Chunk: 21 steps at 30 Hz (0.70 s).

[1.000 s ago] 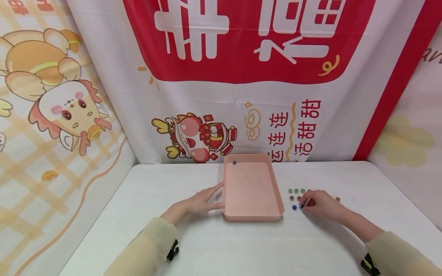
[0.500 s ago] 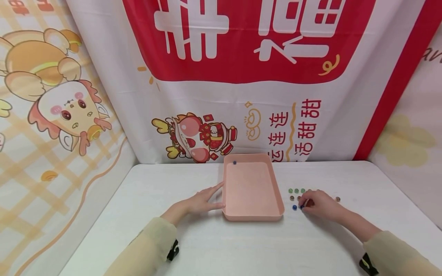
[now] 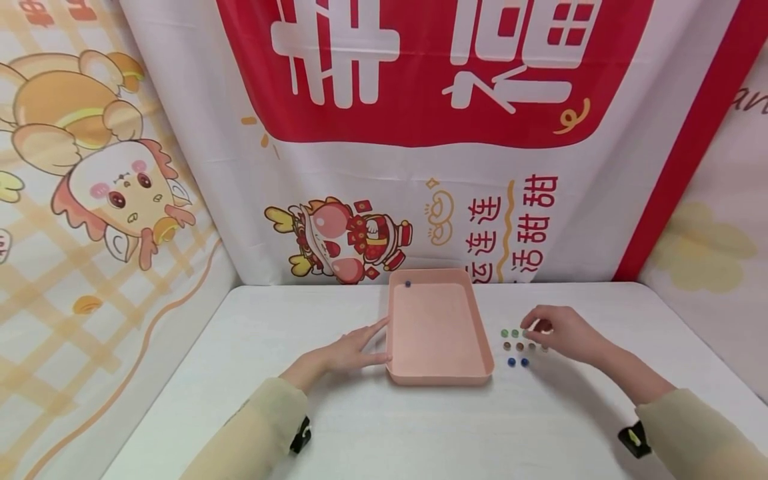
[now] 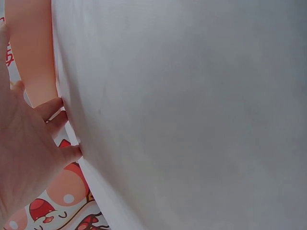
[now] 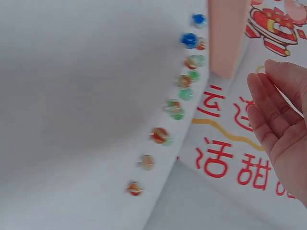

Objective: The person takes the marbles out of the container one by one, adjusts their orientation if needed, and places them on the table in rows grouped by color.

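My left hand (image 3: 351, 350) spreads its fingers against the left wall of a pink tray (image 3: 441, 380). In the left wrist view, fingertips (image 4: 56, 103) lie beside the tray's side (image 4: 33, 52). Inside the tray, a small dark blue marble (image 3: 408, 284) rests in the far left corner. My right hand (image 3: 567, 330) hovers over the marbles right of the tray, its loosely bent fingers holding nothing in the right wrist view. Two blue marbles (image 3: 519, 363) lie nearest me, a row of brownish marbles (image 3: 519, 347) behind them, then green marbles (image 3: 510, 333), partly hidden by the hand.
A white table (image 3: 420, 427) carries everything. Behind it hangs a red and white printed cloth (image 3: 432, 167), close to the tray's far end. Another printed cloth (image 3: 102, 200) covers the left side. In the right wrist view, swirled red marbles (image 5: 159, 135) trail along the table.
My right hand has let go of the second blue marble, which now stands beside the first. The hand has risen and moved back over the farther rows. The left hand stays still.
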Motion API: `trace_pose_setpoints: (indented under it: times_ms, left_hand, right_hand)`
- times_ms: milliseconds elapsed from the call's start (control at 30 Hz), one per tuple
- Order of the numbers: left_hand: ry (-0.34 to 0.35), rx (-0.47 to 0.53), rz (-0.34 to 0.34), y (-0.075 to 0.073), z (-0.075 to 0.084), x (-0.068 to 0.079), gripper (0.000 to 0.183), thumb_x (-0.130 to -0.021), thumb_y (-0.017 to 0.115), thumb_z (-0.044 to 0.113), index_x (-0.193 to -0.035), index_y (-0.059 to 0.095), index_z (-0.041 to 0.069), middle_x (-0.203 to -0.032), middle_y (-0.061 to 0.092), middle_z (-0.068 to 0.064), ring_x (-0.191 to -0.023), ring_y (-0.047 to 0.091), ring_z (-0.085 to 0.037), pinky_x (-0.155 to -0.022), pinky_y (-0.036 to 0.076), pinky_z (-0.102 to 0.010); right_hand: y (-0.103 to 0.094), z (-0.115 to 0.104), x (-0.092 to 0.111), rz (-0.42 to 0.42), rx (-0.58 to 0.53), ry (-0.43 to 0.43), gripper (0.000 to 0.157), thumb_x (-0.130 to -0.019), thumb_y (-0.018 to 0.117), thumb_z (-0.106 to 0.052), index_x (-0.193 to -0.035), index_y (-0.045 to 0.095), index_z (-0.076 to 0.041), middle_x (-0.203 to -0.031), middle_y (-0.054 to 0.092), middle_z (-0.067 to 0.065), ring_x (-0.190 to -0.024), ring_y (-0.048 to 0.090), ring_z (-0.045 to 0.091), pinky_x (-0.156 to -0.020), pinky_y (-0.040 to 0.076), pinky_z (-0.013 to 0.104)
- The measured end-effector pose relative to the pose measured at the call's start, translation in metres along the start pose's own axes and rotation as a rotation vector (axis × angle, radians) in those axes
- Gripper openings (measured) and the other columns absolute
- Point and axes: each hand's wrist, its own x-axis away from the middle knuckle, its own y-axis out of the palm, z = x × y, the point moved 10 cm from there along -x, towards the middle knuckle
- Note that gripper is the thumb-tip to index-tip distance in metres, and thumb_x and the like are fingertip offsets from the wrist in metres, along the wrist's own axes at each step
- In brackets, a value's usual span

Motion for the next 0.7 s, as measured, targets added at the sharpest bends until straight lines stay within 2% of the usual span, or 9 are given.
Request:
trace_pose_setpoints:
  times_ms: [300, 500, 700]
  left_hand:
    - [0.011, -0.001, 0.004, 0.0, 0.001, 0.0, 0.084, -0.088, 0.056, 0.064, -0.156, 0.013, 0.038, -0.16, 0.021, -0.003, -0.145, 0.018, -0.032, -0.113, 0.011, -0.061]
    - [0.006, -0.002, 0.0, 0.0, 0.001, 0.001, 0.085, -0.088, 0.056, 0.065, -0.156, 0.012, 0.039, -0.16, 0.02, -0.003, -0.145, 0.017, -0.032, -0.112, 0.011, -0.061]
    - [0.005, -0.003, 0.003, 0.0, 0.0, 0.001, 0.085, -0.088, 0.055, 0.065, -0.156, 0.012, 0.039, -0.16, 0.02, -0.003, -0.145, 0.017, -0.032, -0.112, 0.012, -0.062]
  right_hand:
    - [-0.023, -0.037, -0.023, 0.032, 0.024, -0.07, 0.014, -0.088, 0.073, -0.012, -0.102, 0.07, -0.011, -0.093, 0.066, -0.004, -0.084, 0.059, 0.015, -0.077, 0.054, 0.036]
    - [-0.029, -0.053, -0.042, 0.049, 0.053, -0.108, 0.012, -0.087, 0.073, -0.011, -0.099, 0.071, -0.01, -0.09, 0.066, -0.004, -0.082, 0.059, 0.014, -0.075, 0.053, 0.037]
    - [-0.028, -0.062, -0.067, 0.047, 0.065, -0.106, 0.01, -0.086, 0.074, -0.01, -0.096, 0.071, -0.011, -0.088, 0.066, -0.003, -0.08, 0.059, 0.015, -0.07, 0.053, 0.033]
